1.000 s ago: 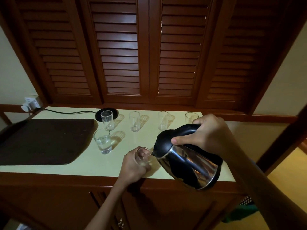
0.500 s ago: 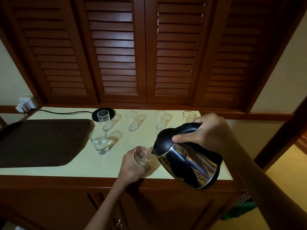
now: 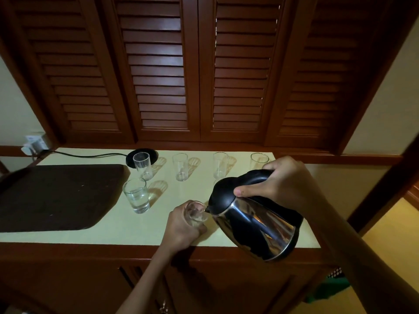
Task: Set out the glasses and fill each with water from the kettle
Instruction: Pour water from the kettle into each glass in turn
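Observation:
My right hand [image 3: 281, 182] grips the black handle of a steel kettle [image 3: 256, 225], tilted left with its spout over a small glass [image 3: 196, 214]. My left hand [image 3: 181, 225] is curled round that glass near the counter's front edge. A short glass [image 3: 136, 196] holding water stands to the left. Along the back stand several tall glasses that look empty: one [image 3: 142, 166] by the kettle base, one [image 3: 180, 167] further right, one [image 3: 219, 165] behind the kettle lid, and one [image 3: 259, 160] partly hidden by my right hand.
The pale counter [image 3: 113, 230] has a dark tray [image 3: 54, 198] on its left part. A black kettle base [image 3: 152, 153] with a cord [image 3: 90, 154] running to a wall plug [image 3: 31, 146] sits at the back. Louvred wooden doors [image 3: 199, 71] rise behind the counter.
The view has shifted slightly. Both hands, the kettle and the held glass keep nearly the same places, with the kettle still tipped at the glass.

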`<state>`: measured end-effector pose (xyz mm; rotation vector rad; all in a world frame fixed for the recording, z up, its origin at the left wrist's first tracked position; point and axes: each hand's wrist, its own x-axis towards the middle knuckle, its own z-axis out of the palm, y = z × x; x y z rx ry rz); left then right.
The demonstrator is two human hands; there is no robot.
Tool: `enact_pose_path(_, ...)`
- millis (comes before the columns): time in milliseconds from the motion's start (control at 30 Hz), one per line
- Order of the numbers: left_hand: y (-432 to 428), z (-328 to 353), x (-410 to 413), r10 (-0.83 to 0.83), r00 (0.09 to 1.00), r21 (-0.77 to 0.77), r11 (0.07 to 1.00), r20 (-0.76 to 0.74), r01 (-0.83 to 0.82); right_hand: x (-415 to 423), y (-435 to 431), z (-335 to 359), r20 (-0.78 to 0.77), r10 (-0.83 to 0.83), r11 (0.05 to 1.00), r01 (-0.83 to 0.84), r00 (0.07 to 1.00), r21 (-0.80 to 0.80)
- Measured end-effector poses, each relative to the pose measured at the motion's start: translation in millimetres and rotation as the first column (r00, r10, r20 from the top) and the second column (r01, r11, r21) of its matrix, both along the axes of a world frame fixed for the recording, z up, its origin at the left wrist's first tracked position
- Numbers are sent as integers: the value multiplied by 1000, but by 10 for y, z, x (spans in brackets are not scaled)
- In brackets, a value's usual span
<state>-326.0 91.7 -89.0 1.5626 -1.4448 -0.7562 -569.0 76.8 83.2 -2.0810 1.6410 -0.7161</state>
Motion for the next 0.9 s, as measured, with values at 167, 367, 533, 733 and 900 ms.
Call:
enact_pose_path(167, -22, -17, 37, -4, 998, 4, 1000, -63, 4, 2, -11, -14, 42, -6, 1000, 6, 999, -3)
enact_pose_path(367, -110, -57, 66, 26, 977, 28, 999, -210, -20, -23, 1, -90, 110, -88, 986, 70, 990, 154)
enact_pose_path(533, -257, -133, 119, 143, 937, 35, 990, -320, -139, -105, 31, -296, 322, -172, 982, 136, 931, 132)
enact_pose_path(733, -537, -216, 266, 221, 915, 33, 974, -336, -224, -166, 98, -401, 539, -130, 991, 113, 832, 65)
enact_pose_path(900, -697, -251, 357, 236, 927, 43, 971, -292, -234, -301, 126, -477, 582, -181, 984, 149, 793, 103)
